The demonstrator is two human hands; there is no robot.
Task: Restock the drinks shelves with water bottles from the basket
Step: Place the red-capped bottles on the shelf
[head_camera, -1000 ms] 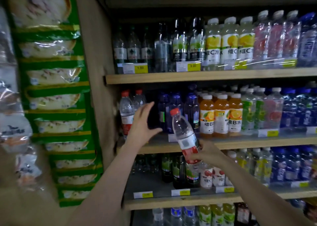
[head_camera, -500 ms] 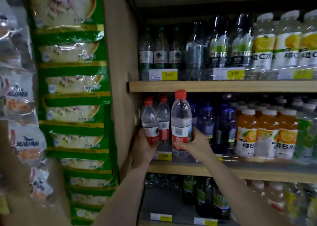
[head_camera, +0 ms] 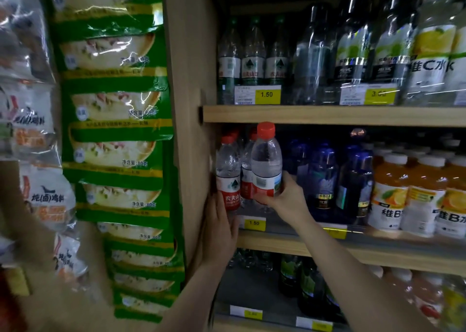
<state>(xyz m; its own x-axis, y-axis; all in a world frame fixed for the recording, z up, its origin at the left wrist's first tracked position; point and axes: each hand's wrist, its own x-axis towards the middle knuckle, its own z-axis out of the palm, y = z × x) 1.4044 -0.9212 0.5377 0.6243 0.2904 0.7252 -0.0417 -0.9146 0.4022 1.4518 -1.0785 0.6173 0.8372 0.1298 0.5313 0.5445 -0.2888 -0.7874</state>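
Furthest left of the grip hang clear snack packets (head_camera: pixel 37 120), and next to them a column of green-and-yellow noodle bags (head_camera: pixel 113 120) runs down the wooden side panel (head_camera: pixel 189 105) of the shelving.

The left hand (head_camera: pixel 219 228) lies flat against the base of a red-capped water bottle (head_camera: pixel 228 178) that stands upright at the far left end of the middle shelf (head_camera: pixel 353 248). Its fingers are spread along the bottle's lower red label and the shelf lip; they are laid on it, not wrapped around it. A yellow 1.50 price tag (head_camera: pixel 254 222) sits on the shelf edge just right of this hand.

Just right of that bottle, the right hand (head_camera: pixel 285 198) grips a second red-capped water bottle, the held bottle (head_camera: pixel 266 165), upright, with fingers closed around its lower labelled part. It stands taller in view than its neighbours, in front of another red-capped bottle; I cannot tell whether its base touches the shelf.

Right of the grip stand dark blue bottles (head_camera: pixel 325 178), then orange drink bottles (head_camera: pixel 393 193) with white caps. Above the grip, the upper shelf (head_camera: pixel 327 116) carries green-labelled water bottles (head_camera: pixel 252 62), a second 1.50 tag (head_camera: pixel 266 94), and clear and yellow-labelled bottles further right. Below the grip, a lower shelf holds dark green bottles (head_camera: pixel 290 273).
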